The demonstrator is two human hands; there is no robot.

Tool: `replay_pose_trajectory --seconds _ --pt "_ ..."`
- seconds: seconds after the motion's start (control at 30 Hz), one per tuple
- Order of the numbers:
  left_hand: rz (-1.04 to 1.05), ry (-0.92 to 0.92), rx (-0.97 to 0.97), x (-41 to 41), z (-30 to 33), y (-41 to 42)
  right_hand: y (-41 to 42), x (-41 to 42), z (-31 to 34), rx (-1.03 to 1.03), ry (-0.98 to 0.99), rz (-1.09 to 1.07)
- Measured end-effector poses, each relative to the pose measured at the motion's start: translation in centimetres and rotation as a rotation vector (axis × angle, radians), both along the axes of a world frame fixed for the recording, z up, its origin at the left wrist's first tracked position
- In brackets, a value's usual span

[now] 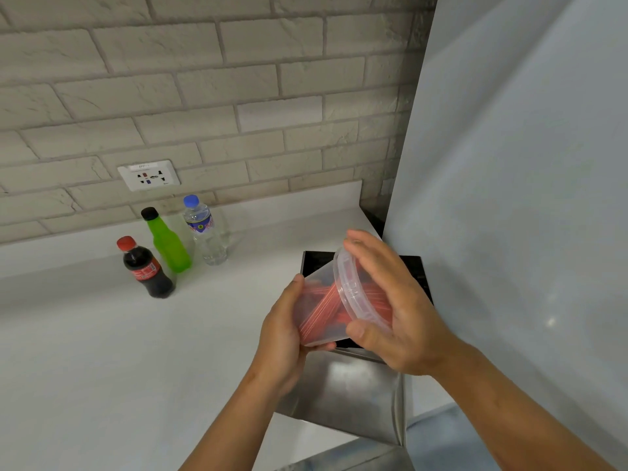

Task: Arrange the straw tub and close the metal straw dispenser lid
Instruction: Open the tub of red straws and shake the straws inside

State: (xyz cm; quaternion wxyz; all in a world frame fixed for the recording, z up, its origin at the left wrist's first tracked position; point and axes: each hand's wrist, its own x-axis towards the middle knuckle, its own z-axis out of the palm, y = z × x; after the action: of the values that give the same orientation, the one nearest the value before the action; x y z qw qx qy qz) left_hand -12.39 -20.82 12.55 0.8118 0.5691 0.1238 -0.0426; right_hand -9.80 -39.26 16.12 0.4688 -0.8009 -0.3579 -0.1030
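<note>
Brushed-steel dispenser [350, 392], both hands [285, 338] [404, 314] clasping translucent round straw tub [326, 304]

Dispenser [343, 392] opening behind tub [323, 307]

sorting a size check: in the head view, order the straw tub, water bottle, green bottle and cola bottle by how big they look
1. straw tub, though it is nearest the camera
2. water bottle and green bottle: too alike to rank
3. cola bottle, only slightly smaller

A pale brick wall [204, 79] with a socket plate [149, 175] backs a white counter [85, 351] — grey panel [526, 164] at right.
</note>
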Motion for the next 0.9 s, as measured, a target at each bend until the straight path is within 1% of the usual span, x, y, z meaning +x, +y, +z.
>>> replay_pose_trajectory --seconds 0.23,0.43,0.53,0.6,0.67,0.73,0.83,0.9 --pt "0.16 -0.162 0.18 -0.4 -0.3 -0.9 1.0 0.2 -0.2 0.2 -0.011 -0.027" --pt "0.177 -0.13 0.24 -0.4 -0.9 -1.1 1.8 -0.5 -0.6 0.234 0.109 -0.105" --pt "0.175 -0.094 0.178 -0.6 -1.1 -1.0 1.6 -0.6 -0.6 0.188 0.194 -0.108" --pt "0.145 -0.053 0.102 -0.6 -1.4 -0.7 0.9 -0.4 -0.3 0.165 0.274 -0.062" --pt "0.109 -0.009 0.009 -0.7 -1.4 -0.3 0.1 -0.1 0.1 0.21 0.403 -0.055" --pt "0.063 0.012 -0.045 -0.7 -1.3 0.1 -0.5 0.2 0.5 0.274 0.534 -0.123" --pt "0.021 -0.019 0.001 -0.6 -1.3 0.2 -0.7 0.4 0.2 0.282 0.636 -0.228" --pt "0.039 -0.085 0.173 -0.5 -1.2 0.1 -0.8 0.6 -0.1 0.303 0.694 -0.279"
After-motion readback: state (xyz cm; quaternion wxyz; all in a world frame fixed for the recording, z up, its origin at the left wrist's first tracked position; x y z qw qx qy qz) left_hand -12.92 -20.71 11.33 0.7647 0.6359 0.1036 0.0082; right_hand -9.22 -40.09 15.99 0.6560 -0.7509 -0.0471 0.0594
